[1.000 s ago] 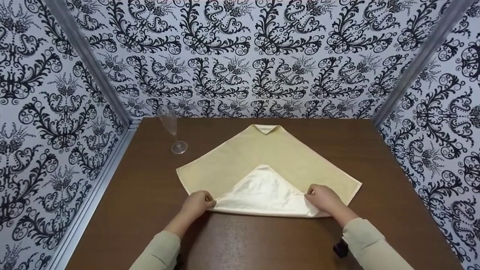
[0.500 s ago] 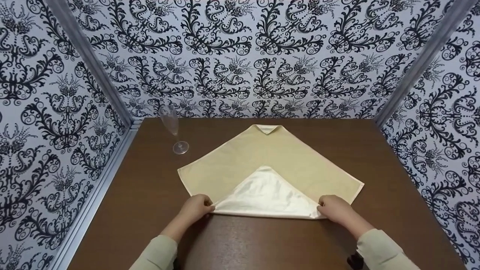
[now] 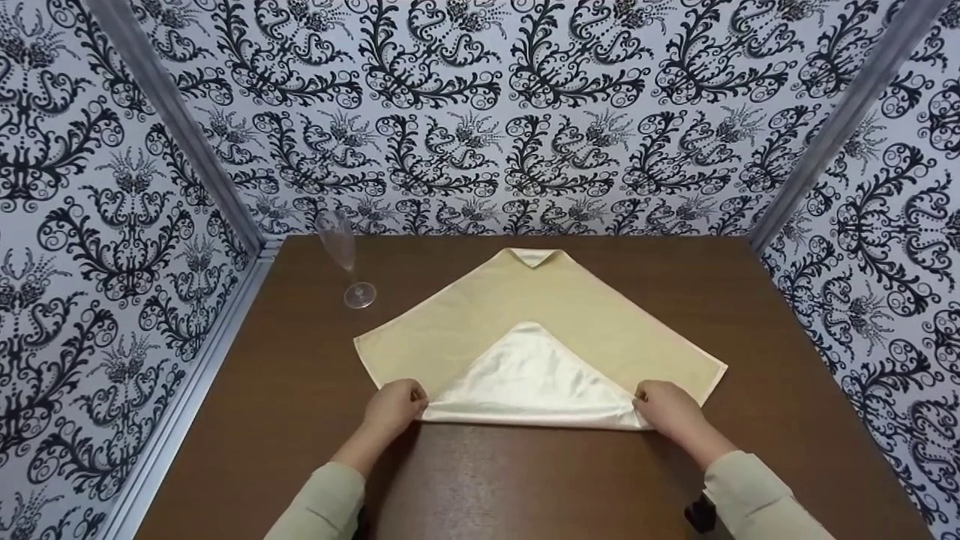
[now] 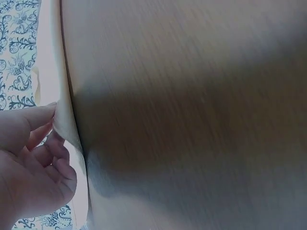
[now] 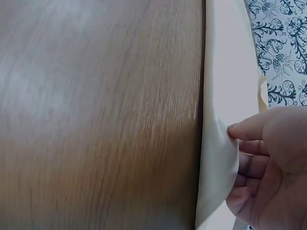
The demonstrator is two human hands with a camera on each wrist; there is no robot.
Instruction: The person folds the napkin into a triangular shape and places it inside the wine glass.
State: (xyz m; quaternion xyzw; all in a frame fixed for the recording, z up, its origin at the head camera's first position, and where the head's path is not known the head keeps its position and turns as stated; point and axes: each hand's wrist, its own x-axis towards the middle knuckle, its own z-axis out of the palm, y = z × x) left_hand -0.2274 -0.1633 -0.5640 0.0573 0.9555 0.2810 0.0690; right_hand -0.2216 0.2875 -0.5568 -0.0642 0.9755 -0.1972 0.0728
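A pale yellow cloth napkin [image 3: 600,322] lies on the brown table, one corner pointing to the back. Its near part is folded over, so a shiny cream triangle [image 3: 529,375] points away from me. At the left end of the fold my left hand [image 3: 394,405] pinches the edge between thumb and fingers. My right hand [image 3: 667,405] pinches the fold's right end in the same way. Both wrist views show the thumbs on top of the cloth, with the other fingers curled beneath. The far tip [image 3: 532,257] of the napkin is turned over in a small flap.
A clear champagne flute [image 3: 349,259] stands at the back left of the table, apart from the napkin. Patterned walls [image 3: 465,112] enclose the table [image 3: 480,480] at the back and on both sides. Grey metal posts [image 3: 832,127] line the corners.
The right hand has slid outward to the right along the fold. The folded edge and the triangle's tip have shifted slightly away from me. The left hand stays nearly in place.
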